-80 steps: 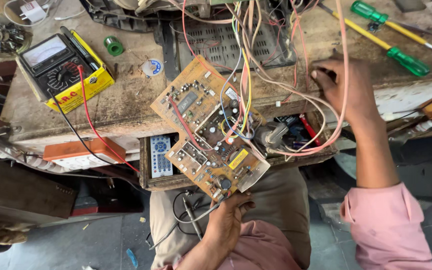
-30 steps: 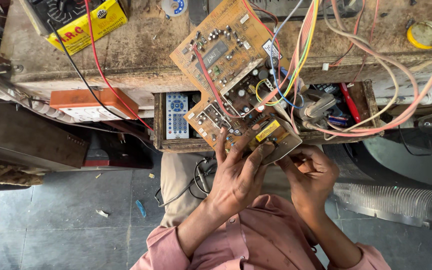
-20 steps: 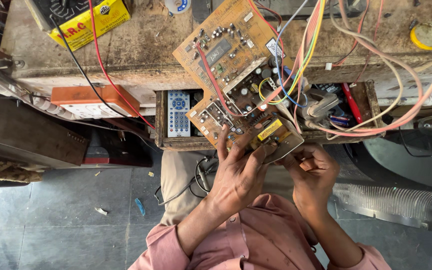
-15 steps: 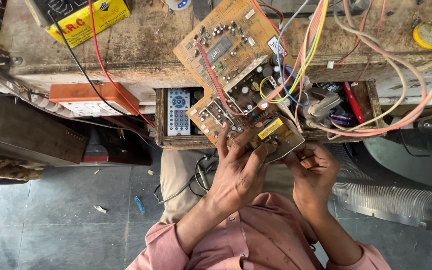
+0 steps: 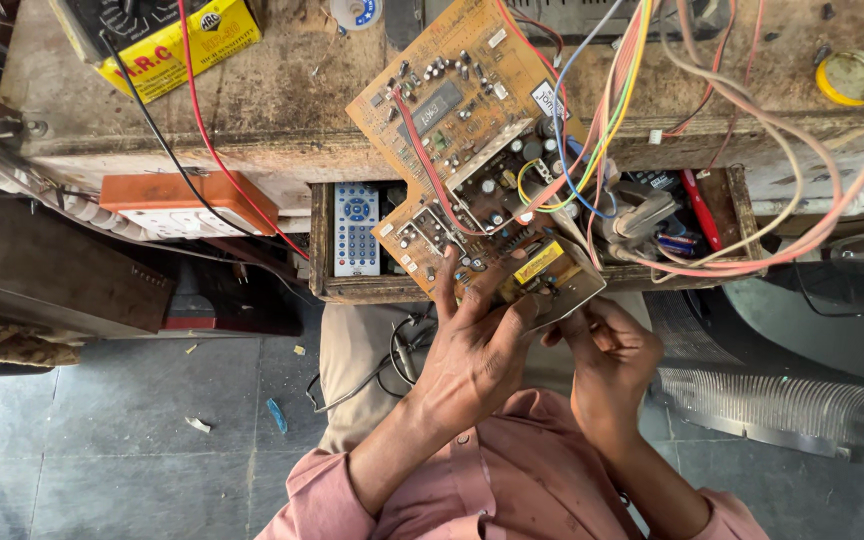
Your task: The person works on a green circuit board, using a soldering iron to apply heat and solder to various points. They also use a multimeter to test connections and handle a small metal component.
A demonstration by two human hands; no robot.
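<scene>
A tan circuit board with many small parts and coloured wires leans from the workbench edge down over an open drawer. My left hand grips its near end, fingers spread over the component side. My right hand is at the board's lower right corner, beside a yellow-labelled part, fingers curled under the edge.
The wooden drawer holds a white remote, red-handled tools and clutter. A yellow multimeter with red and black leads sits on the worn bench. An orange-topped box hangs at left. A yellow tin rests at right.
My right hand left the bench top and came down to the board's lower corner. Over the last second the view and both hands have barely shifted.
</scene>
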